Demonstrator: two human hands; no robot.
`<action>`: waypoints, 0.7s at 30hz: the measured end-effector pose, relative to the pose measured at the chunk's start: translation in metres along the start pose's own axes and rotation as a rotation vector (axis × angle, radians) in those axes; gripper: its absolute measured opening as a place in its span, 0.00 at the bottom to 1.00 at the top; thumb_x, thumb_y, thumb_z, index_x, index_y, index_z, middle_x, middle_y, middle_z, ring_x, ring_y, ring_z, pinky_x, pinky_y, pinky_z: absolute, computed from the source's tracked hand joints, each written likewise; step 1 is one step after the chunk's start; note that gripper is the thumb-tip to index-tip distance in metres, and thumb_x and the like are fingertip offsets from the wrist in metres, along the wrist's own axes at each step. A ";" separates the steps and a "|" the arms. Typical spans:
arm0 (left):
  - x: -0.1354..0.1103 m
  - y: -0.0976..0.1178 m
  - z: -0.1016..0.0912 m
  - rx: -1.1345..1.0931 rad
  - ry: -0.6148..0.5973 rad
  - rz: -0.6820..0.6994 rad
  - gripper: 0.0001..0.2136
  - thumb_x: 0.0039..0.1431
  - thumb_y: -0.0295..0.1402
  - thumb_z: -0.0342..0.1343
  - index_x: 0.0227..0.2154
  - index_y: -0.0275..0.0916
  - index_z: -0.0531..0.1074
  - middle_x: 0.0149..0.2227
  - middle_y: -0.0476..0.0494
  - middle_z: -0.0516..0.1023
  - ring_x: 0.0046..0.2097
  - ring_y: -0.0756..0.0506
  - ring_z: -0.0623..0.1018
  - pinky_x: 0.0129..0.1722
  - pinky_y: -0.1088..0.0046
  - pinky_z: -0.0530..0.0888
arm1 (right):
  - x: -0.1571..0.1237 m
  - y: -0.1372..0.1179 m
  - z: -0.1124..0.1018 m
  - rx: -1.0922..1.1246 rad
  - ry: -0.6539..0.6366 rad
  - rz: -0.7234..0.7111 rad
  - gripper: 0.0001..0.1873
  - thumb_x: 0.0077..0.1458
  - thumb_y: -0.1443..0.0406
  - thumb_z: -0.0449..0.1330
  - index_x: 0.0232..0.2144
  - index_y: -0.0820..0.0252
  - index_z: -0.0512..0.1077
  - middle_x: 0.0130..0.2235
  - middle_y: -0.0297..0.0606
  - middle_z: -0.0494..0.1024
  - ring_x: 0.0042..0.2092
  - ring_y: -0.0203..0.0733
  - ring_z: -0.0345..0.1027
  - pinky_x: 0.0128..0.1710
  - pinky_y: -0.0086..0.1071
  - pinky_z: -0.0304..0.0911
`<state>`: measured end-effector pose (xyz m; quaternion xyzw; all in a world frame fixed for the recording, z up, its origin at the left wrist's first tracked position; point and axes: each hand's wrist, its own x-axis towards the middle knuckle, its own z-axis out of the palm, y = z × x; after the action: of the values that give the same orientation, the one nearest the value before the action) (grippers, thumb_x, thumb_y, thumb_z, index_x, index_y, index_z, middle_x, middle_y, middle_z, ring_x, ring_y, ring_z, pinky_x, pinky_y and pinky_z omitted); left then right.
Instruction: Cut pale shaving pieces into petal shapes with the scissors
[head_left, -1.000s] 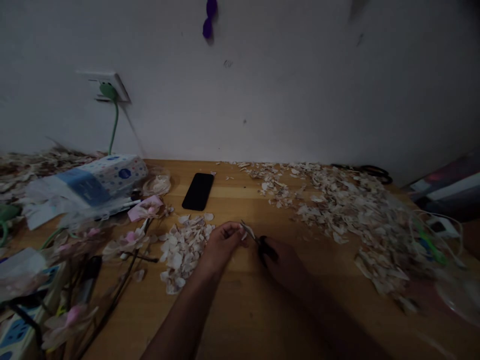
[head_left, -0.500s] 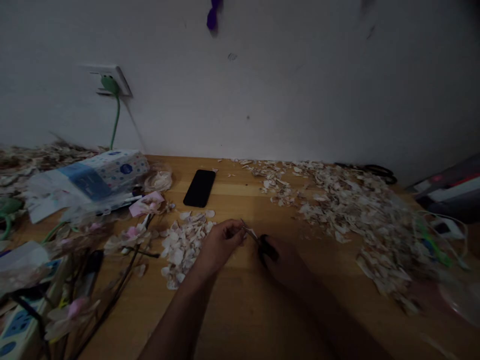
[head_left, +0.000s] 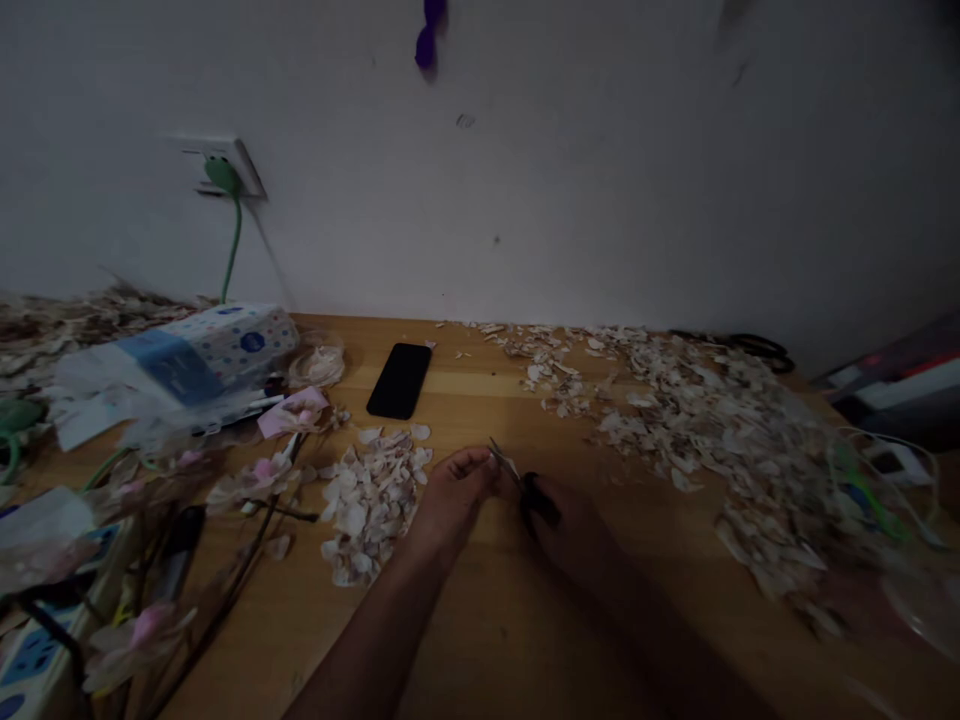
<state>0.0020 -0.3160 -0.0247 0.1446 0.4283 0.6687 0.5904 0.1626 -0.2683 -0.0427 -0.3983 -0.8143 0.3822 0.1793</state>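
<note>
My right hand [head_left: 571,520] is closed round the black handles of a pair of scissors [head_left: 538,497], whose blades point up and left. Pinched in the fingertips of my left hand [head_left: 459,492] is a small pale petal [head_left: 507,464], right at the scissor blades; its outline is mostly hidden. Just left of my left hand lies a heap of pale, loose petals [head_left: 373,500] on the wooden table [head_left: 495,620]. Both hands hover low over the middle of the table.
A black phone [head_left: 400,381] lies near the wall. Dry petal scraps [head_left: 697,410] spread over the right side. To the left are a tissue pack [head_left: 210,350], flowering branches [head_left: 247,560] and a power strip [head_left: 45,640]. A second pair of black scissors [head_left: 761,347] lies at the back right.
My left hand has shifted slightly right, closer to the scissors. The blades now stand a little further above its fingertips. The whole view has tilted slightly.
</note>
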 end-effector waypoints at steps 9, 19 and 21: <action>-0.002 0.013 -0.005 0.485 0.043 0.127 0.09 0.47 0.37 0.62 0.24 0.36 0.73 0.22 0.51 0.72 0.24 0.53 0.68 0.25 0.79 0.63 | -0.001 0.002 -0.001 -0.070 -0.035 0.015 0.09 0.52 0.65 0.53 0.35 0.57 0.71 0.37 0.41 0.78 0.38 0.45 0.72 0.37 0.35 0.65; -0.001 0.014 -0.004 0.540 0.023 0.198 0.07 0.44 0.33 0.64 0.23 0.36 0.74 0.22 0.51 0.72 0.25 0.53 0.68 0.26 0.78 0.63 | -0.001 0.000 -0.001 -0.046 -0.032 -0.004 0.09 0.53 0.65 0.52 0.35 0.57 0.71 0.37 0.41 0.78 0.38 0.44 0.72 0.36 0.34 0.65; -0.001 0.010 -0.001 0.347 0.010 0.104 0.10 0.42 0.34 0.67 0.27 0.35 0.75 0.25 0.49 0.74 0.26 0.52 0.70 0.27 0.78 0.66 | 0.000 0.001 -0.001 -0.021 -0.013 -0.009 0.10 0.52 0.66 0.52 0.36 0.57 0.71 0.38 0.40 0.78 0.38 0.44 0.72 0.37 0.33 0.65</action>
<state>-0.0050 -0.3164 -0.0174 0.2630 0.5321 0.6148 0.5193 0.1634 -0.2680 -0.0428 -0.3941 -0.8212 0.3754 0.1713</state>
